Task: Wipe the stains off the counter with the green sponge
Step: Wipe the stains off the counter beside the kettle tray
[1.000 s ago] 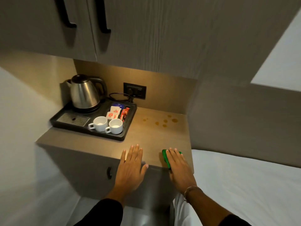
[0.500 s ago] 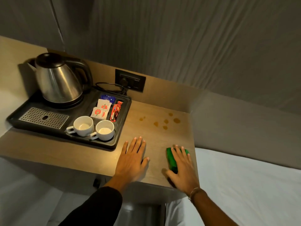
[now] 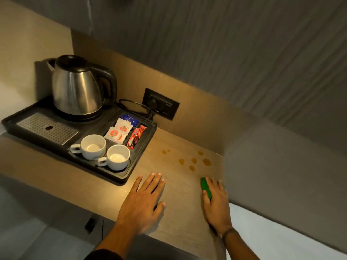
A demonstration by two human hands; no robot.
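Several brown stains [image 3: 193,160] dot the wooden counter [image 3: 180,194] near its back right corner. The green sponge [image 3: 205,186] lies on the counter just in front of them, mostly covered by my right hand [image 3: 216,201], which rests flat on top of it with fingers laid over it. Only the sponge's left edge shows. My left hand [image 3: 142,201] lies flat and open on the counter to the left, fingers spread, holding nothing.
A black tray [image 3: 131,171] at the left holds a steel kettle [image 3: 78,87], two white cups [image 3: 105,152] and sachets [image 3: 120,132]. A wall socket [image 3: 160,104] with a cord sits behind. A white bed [image 3: 281,231] adjoins the counter's right side.
The camera has moved closer and tilted down. My right hand has slid the sponge forward from the counter's front edge toward the stains; my left hand also moved forward onto the counter.
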